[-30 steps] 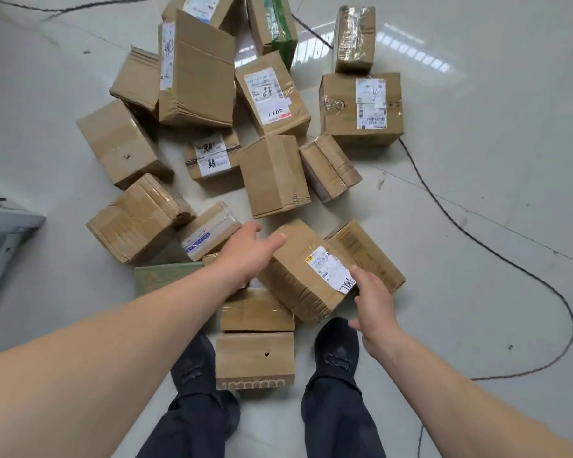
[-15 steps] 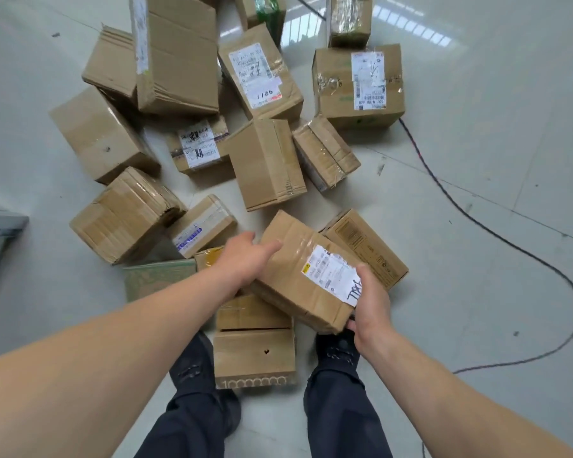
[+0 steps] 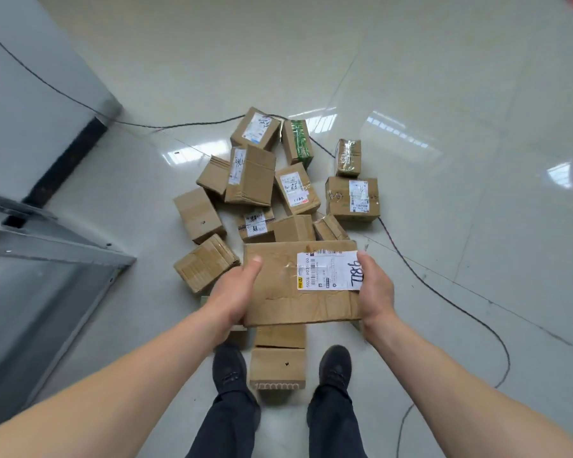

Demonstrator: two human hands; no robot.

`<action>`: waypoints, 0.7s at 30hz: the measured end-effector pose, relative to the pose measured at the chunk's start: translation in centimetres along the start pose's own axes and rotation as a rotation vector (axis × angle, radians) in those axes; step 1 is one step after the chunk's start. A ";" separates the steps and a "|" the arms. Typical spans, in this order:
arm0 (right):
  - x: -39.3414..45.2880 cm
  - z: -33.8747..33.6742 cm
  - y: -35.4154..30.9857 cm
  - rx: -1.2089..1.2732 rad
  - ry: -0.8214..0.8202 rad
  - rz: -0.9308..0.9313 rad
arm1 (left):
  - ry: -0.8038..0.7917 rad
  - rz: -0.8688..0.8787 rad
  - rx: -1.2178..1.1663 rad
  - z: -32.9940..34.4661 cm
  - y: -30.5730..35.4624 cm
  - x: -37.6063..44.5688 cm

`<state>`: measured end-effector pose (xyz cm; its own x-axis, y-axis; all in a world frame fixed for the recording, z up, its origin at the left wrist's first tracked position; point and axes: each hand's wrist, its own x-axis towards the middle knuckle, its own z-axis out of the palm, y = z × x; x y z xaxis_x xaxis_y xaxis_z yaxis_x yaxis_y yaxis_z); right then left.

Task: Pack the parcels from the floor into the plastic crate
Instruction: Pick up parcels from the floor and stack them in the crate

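I have both hands clamped on one cardboard parcel [image 3: 298,287], held level above the floor [image 3: 444,94] in front of my shoes: the left hand [image 3: 234,292] grips its left edge with the thumb on top, the right hand [image 3: 374,287] grips the right edge beside the white shipping label [image 3: 328,271]. The lid looks creased and dented, so I judge the box fairly light and somewhat soft — better carried by its edges than squeezed across the middle. The taped top may be slick under the thumbs. The other parcels [image 3: 272,190] lie heaped on the floor beyond. The grey bin [image 3: 47,259] at my left may be the crate — I cannot tell.
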<state>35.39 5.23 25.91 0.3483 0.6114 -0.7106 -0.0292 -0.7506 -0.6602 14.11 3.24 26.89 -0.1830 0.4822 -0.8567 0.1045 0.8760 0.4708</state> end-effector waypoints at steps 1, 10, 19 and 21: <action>-1.5 0.5 -1.3 0.007 -0.016 -0.022 | 0.010 0.010 -0.022 -1.3 0.6 -1.4; -13.0 3.8 -7.4 -0.029 -0.247 -0.177 | 0.114 0.095 -0.323 -9.6 0.3 -13.6; -22.7 4.3 -8.1 -0.289 -0.530 -0.368 | 0.314 0.161 -0.606 -11.2 -6.9 -23.7; -24.7 4.8 -7.6 -0.304 -0.585 -0.356 | 0.373 0.174 -0.637 -11.8 -8.8 -25.6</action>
<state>22.51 -2.90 47.30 -0.2693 0.7999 -0.5363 0.2820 -0.4670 -0.8381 6.36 -16.76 47.16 -0.5457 0.4839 -0.6842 -0.4018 0.5654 0.7203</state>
